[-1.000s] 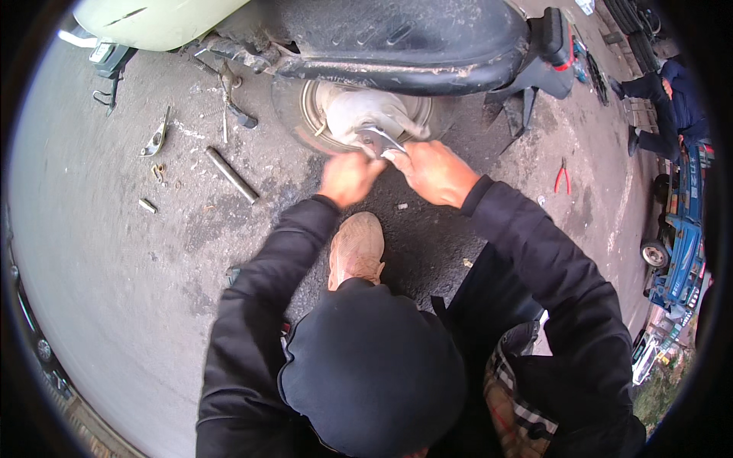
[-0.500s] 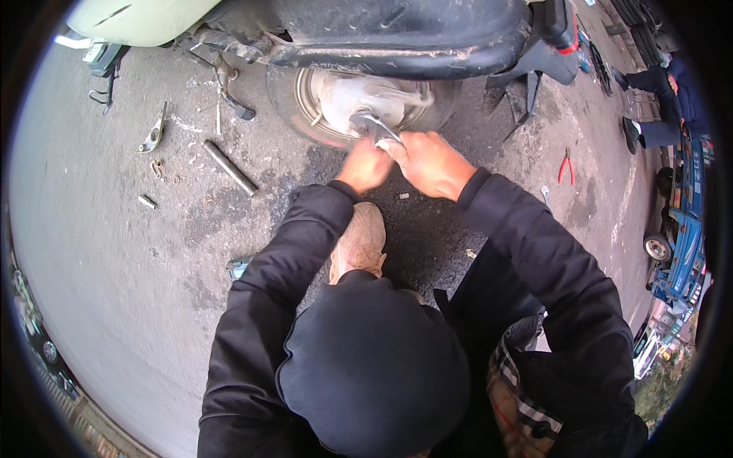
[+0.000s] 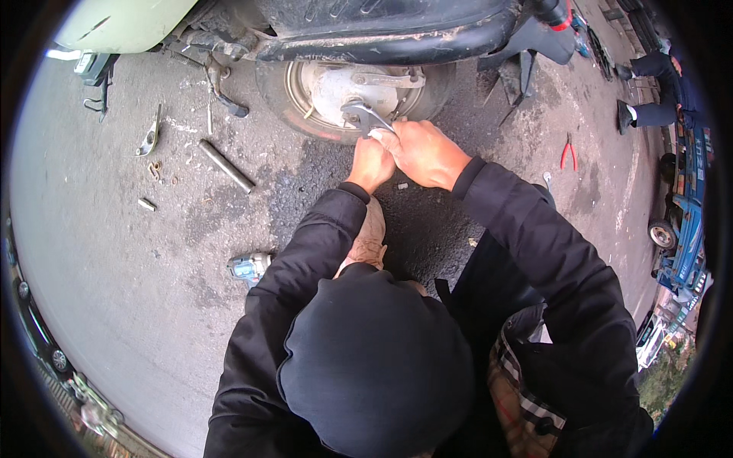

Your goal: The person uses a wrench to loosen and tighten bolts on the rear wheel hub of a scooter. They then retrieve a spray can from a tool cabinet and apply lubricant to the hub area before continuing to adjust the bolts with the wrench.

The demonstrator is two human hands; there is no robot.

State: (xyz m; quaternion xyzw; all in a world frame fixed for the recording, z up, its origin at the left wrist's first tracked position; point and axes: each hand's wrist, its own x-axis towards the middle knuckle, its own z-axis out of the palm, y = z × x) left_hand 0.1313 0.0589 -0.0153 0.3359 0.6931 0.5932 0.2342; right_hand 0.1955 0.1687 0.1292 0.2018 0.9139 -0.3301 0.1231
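Observation:
My right hand (image 3: 427,156) is closed on a silver wrench (image 3: 379,120), its head on the bolt in the hub of a wheel (image 3: 321,91). The wheel lies under the dark, scuffed body of a scooter (image 3: 389,30). My left hand (image 3: 371,164) is closed just below the wrench, beside my right hand; what it holds is hidden. My pale shoe (image 3: 365,246) is below the hands, partly behind my left forearm.
Loose on the ground are a metal bar (image 3: 227,165), a ratchet-like tool (image 3: 149,141), red pliers (image 3: 568,151), small parts (image 3: 155,172) and a blue power tool (image 3: 243,267). At right are a person's legs (image 3: 647,114) and a blue cart (image 3: 683,229).
Both hands have moved slightly up toward the scooter, the left one also rightward, closer to the right. The blue power tool shows more beside my left forearm.

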